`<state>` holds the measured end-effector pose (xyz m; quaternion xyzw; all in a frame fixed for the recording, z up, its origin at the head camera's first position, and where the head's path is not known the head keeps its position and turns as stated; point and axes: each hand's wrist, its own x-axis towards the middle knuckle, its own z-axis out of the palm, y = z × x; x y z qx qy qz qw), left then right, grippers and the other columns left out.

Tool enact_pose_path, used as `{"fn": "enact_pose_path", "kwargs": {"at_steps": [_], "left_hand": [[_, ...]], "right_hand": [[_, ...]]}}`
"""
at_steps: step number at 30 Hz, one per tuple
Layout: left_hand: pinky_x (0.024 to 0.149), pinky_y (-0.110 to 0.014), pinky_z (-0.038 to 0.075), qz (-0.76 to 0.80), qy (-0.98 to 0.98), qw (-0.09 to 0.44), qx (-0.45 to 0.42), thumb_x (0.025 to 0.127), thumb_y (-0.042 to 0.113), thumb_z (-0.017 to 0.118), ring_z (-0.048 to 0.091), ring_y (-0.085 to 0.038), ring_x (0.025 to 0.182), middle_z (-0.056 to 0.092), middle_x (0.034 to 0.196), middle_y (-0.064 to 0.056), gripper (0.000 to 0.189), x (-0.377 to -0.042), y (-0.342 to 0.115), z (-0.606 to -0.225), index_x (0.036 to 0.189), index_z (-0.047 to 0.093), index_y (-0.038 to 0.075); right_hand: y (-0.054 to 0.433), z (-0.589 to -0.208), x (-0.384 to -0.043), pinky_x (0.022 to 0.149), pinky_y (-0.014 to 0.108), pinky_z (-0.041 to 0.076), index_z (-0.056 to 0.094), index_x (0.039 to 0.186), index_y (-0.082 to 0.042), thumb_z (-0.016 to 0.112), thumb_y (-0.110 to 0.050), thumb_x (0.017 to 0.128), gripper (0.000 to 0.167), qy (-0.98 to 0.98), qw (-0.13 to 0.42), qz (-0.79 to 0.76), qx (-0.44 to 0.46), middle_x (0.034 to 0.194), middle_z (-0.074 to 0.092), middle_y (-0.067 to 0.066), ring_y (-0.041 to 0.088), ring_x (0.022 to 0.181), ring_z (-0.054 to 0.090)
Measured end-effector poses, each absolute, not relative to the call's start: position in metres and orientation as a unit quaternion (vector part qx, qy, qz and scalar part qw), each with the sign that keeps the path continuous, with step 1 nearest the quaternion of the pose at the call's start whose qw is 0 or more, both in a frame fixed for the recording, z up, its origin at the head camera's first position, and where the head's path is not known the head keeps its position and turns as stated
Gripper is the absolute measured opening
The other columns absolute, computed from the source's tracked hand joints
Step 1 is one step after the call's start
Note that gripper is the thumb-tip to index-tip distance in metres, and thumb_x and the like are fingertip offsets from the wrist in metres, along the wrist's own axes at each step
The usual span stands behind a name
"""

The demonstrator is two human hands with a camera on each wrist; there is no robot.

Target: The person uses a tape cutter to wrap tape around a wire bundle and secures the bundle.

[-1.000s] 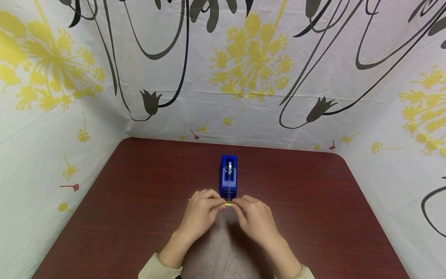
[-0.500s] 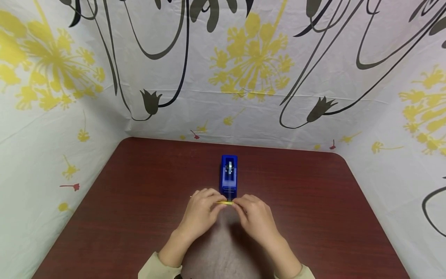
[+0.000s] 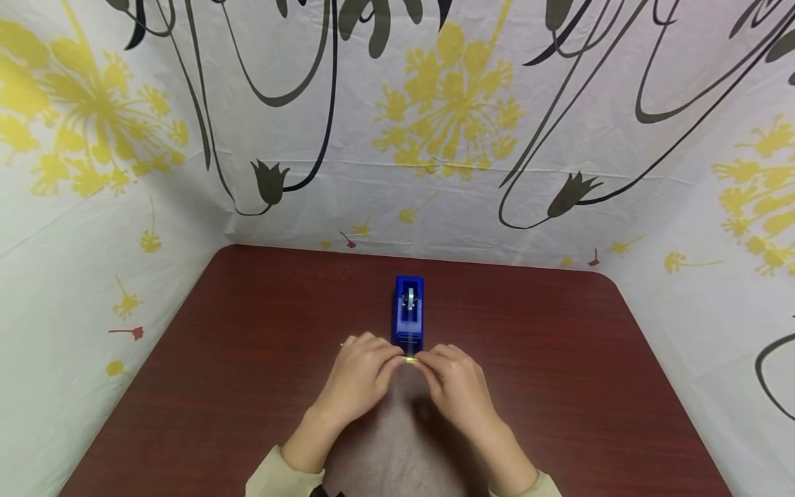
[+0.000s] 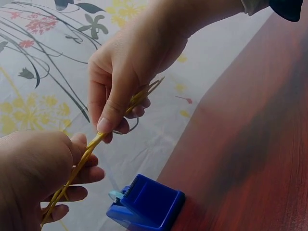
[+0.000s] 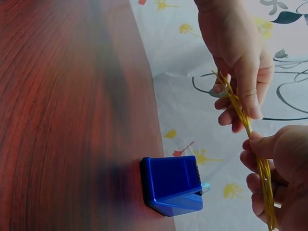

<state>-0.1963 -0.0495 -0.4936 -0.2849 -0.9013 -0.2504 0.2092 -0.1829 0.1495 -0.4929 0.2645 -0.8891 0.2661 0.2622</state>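
A bundle of thin yellow strands point(image 5: 264, 180) with loose, looped ends runs between both hands; the material is hard to tell. My left hand point(image 3: 357, 376) pinches it with thumb and fingers on one side. On the other side my right hand point(image 3: 458, 386) pinches it as well, with the fingertips of both hands close together. In the left wrist view the strands point(image 4: 72, 180) slant up through both grips. Just beyond the fingertips stands a blue tape dispenser point(image 3: 408, 331) with a roll of clear tape point(image 3: 409, 299) in it. Only a short bit of the bundle shows in the head view.
The dark red-brown tabletop point(image 3: 286, 304) has rounded far corners. A white cloth point(image 3: 348, 138) printed with yellow and grey flowers hangs behind it and along both sides. A paler patch point(image 3: 385, 455) lies on the table between the forearms.
Half a second ago more of the yellow bundle showed between the fingertips; now the left fingers cover more of it. Both hands otherwise stay almost in place. The dispenser has not moved.
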Motion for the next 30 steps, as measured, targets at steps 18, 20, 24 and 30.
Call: {"fn": "enact_pose_path", "kwargs": {"at_steps": [18, 20, 24, 30], "left_hand": [[0.07, -0.033, 0.044, -0.281, -0.88, 0.25, -0.291, 0.087, 0.02, 0.08, 0.059, -0.013, 0.078, 0.071, 0.079, 0.007, 0.006, -0.198, -0.047, -0.499, 0.087, 0.08, 0.014], [0.07, -0.032, 0.044, -0.284, -0.875, 0.259, -0.293, 0.085, 0.02, 0.081, 0.059, -0.013, 0.078, 0.07, 0.078, 0.007, 0.006, -0.198, -0.047, -0.501, 0.087, 0.081, 0.014], [0.069, -0.031, 0.044, -0.293, -0.866, 0.274, -0.298, 0.084, 0.018, 0.082, 0.059, -0.013, 0.077, 0.071, 0.078, 0.006, 0.006, -0.199, -0.047, -0.504, 0.087, 0.081, 0.013], [0.069, -0.031, 0.044, -0.303, -0.857, 0.284, -0.306, 0.083, 0.017, 0.082, 0.059, -0.014, 0.078, 0.071, 0.079, 0.006, 0.006, -0.2, -0.047, -0.507, 0.086, 0.081, 0.011]], "right_hand": [[0.15, -0.494, -0.184, 0.06, 0.026, 0.05, 0.08, 0.09, -0.011, 0.082, -0.01, 0.085, 0.006, -0.892, 0.257, 0.26, 0.266, 0.079, 0.069, -0.006, 0.008, 0.069, 0.058], [0.15, -0.494, -0.184, 0.061, 0.026, 0.051, 0.08, 0.09, -0.012, 0.081, -0.011, 0.085, 0.005, -0.894, 0.253, 0.258, 0.266, 0.08, 0.069, -0.006, 0.008, 0.07, 0.058], [0.15, -0.494, -0.184, 0.061, 0.025, 0.049, 0.079, 0.091, -0.012, 0.08, -0.011, 0.087, 0.004, -0.896, 0.239, 0.265, 0.263, 0.081, 0.068, -0.006, 0.007, 0.07, 0.056], [0.151, -0.493, -0.184, 0.06, 0.024, 0.048, 0.078, 0.092, -0.011, 0.077, -0.014, 0.091, 0.003, -0.907, 0.211, 0.264, 0.253, 0.081, 0.068, -0.007, 0.006, 0.068, 0.054]]}}
